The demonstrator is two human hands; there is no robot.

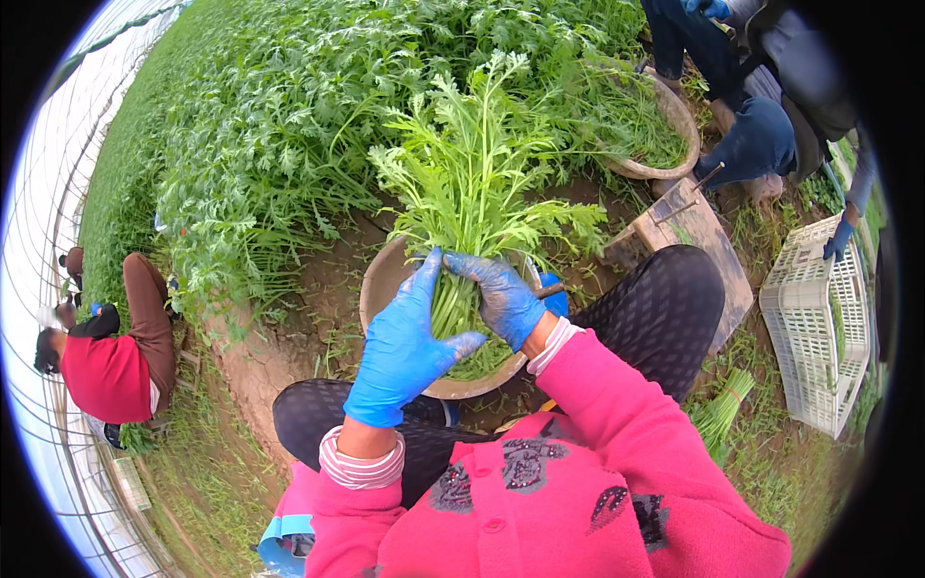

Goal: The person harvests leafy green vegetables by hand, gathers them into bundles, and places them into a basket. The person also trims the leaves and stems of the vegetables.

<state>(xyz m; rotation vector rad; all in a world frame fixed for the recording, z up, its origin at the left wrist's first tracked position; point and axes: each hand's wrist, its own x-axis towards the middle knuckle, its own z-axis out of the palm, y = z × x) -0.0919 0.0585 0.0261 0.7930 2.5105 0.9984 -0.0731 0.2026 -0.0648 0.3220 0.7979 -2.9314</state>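
A bunch of leafy chrysanthemum greens [480, 188] stands upright between my hands, leaves pointing away from me. My left hand [405, 339], in a blue glove, cups the stems from the left, its thumb across the near side. From the right, my right hand [502, 296], in a soiled blue glove, grips the same bunch near the top of the stems. A dark rod-like handle [551, 290] sticks out beside my right hand; whether that hand holds it is unclear. Below the bunch, between my knees, is a round basin [376, 289] with loose green trimmings [480, 367] inside.
Dense greens [267, 130] grow ahead. At right are a wooden stool [704, 238], a tied bunch [726, 412] on the ground and a white plastic crate [809, 311] touched by a co-worker's gloved hand [840, 240]. Another basin [676, 119] lies beyond. A person [115, 368] sits at left.
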